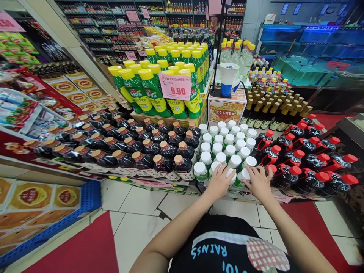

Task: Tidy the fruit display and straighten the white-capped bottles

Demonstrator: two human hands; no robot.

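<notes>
My left hand [220, 181] rests over the front row of white-capped bottles [224, 149], fingers curved on a cap. My right hand [259, 182] lies beside it on another white-capped bottle [243, 175] at the front edge of the display, fingers bent around its top. Both hands touch the bottles; neither bottle is lifted. Dark bottles with brown caps [148, 148] stand to the left of the white caps. Dark jugs with red caps [307, 159] stand to the right.
Green bottles with yellow caps [159, 83] and a pink 9.90 price sign [174, 87] stand behind. A white and blue megaphone [228, 77] sits on a carton. Shelves line the left; fish tanks [313, 57] at back right. Tiled floor with red mat [85, 246] below.
</notes>
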